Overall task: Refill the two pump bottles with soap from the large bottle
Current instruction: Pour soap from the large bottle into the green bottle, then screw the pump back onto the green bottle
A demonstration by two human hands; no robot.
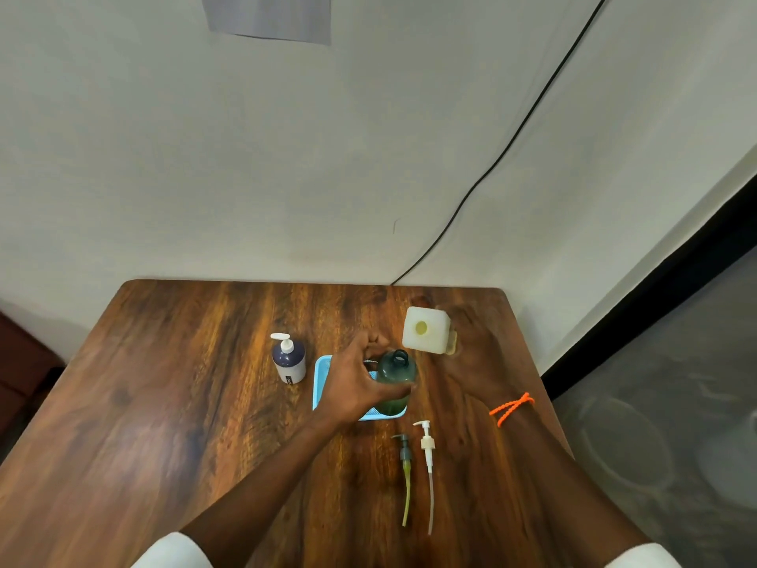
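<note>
A dark green pump bottle [396, 379] stands with its neck uncapped in a light blue tray [321, 377] at the table's middle. My left hand [356, 383] is wrapped around its left side. The large white bottle [425, 330], its mouth uncovered and showing yellow, stands just behind and to the right. My right hand [471, 342] grips it on its right side, at the handle. A dark blue and white pump bottle [288, 360] with its pump fitted stands left of the tray. A green pump head [405, 465] and a white pump head [428, 453] lie in front of the tray.
The wooden table [184, 403] stands against a white wall. A black cable [512, 137] runs down the wall to the table's back edge. An orange band [512, 407] is on my right wrist. Grey floor lies to the right.
</note>
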